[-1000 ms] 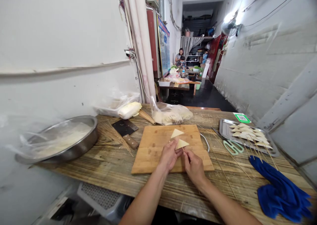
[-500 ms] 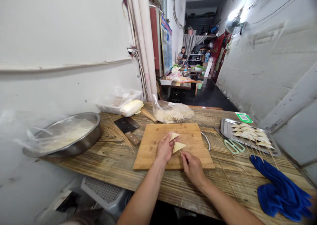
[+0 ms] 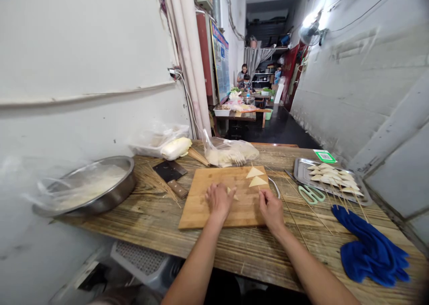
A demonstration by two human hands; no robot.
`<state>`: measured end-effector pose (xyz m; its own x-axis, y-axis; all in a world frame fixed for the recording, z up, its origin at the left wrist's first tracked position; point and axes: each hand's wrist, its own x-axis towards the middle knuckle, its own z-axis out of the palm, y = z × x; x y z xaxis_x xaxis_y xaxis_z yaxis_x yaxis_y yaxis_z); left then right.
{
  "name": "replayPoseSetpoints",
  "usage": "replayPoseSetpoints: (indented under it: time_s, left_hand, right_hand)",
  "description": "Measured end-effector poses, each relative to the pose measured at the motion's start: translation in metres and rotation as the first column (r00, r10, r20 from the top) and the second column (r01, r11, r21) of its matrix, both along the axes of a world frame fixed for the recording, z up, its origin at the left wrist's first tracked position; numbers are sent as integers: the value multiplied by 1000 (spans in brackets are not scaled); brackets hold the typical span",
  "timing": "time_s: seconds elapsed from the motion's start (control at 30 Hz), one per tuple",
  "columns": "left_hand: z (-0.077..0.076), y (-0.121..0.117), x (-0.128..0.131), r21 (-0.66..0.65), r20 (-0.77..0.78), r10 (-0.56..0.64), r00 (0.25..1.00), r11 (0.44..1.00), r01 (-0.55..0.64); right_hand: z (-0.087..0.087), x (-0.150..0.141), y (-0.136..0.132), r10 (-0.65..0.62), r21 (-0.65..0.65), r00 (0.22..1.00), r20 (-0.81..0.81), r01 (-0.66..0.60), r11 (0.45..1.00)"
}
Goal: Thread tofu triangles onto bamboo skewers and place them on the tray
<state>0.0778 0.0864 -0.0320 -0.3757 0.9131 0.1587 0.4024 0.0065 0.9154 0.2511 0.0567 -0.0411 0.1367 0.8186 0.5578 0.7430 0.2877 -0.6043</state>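
Note:
My right hand [image 3: 271, 210] pinches the lower end of a thin wooden skewer [image 3: 259, 188]. Two pale yellow triangular slices [image 3: 256, 181] are threaded on it, one above the other, over the right part of the wooden cutting board [image 3: 197, 215]. My left hand [image 3: 219, 201] lies low over the middle of the board, palm down, fingers outstretched. Another pale slice [image 3: 236, 198] shows partly beneath its thumb side; most of it is hidden, and no firm grip on it is visible.
A metal tray [image 3: 303, 173] of skewered slices stands right, by green-handled scissors [image 3: 311, 194] and a blue cloth glove [image 3: 368, 251]. At left are a cleaver [image 3: 177, 188], loose skewers [image 3: 157, 180] and a steel basin [image 3: 129, 175]. Behind the board lies a plastic bag [image 3: 231, 153]. Two people are far back.
My right hand has moved right with the skewer and its two slices. My left hand has come off the slices and spread low over the board. The view has shifted slightly.

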Motion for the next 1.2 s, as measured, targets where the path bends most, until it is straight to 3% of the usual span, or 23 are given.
replayPoseSetpoints:
  time_s: [0.1,0.23,0.3,0.4,0.5,0.57,0.67,0.77,0.83,0.9,1.03,1.2]
  left_hand:
    - [-3,-4,7,-72,-217,23,976,997,-39]
    - [-1,-5,16,-120,-240,-18,971,993,-11]
    - [1,-7,21,-101,-166,-67,984,994,50]
    - [1,-12,31,12,69,-209,975,978,209]
    - [-3,-17,37,96,286,-368,885,930,356]
    - [-6,-15,34,110,430,-396,811,915,388]
    - [-4,0,16,78,707,-275,652,946,314]
    - [3,20,-8,62,906,-180,384,952,301]
    - [5,30,-20,72,956,-146,254,957,281]
    - [3,36,-28,24,974,-76,213,971,237]
    - [-6,39,-30,-82,978,46,201,982,173]
    - [-11,41,-26,-68,979,41,198,989,128]
  right_hand:
    - [-2,1,1,-1,-1,1000,-15,1,1000]
    - [-2,0,1,-2,-12,999,-35,1,1000]
    - [-1,0,1,4,-13,999,-50,-4,1000]
    - [-1,2,1,9,-4,997,-75,-9,1000]
    - [1,4,0,3,17,995,-95,-1,1000]
    - [4,5,-1,10,37,995,-99,-6,999]
    - [7,2,-6,77,67,994,-72,-72,995]
    - [5,-6,-13,191,71,981,-15,-190,979]
    - [2,-12,-17,268,56,963,37,-270,961]
    - [-3,-17,-20,325,29,941,96,-329,944]
    - [-10,-24,-23,367,-55,912,182,-363,930]
    - [-9,-29,-23,340,-133,902,267,-315,940]
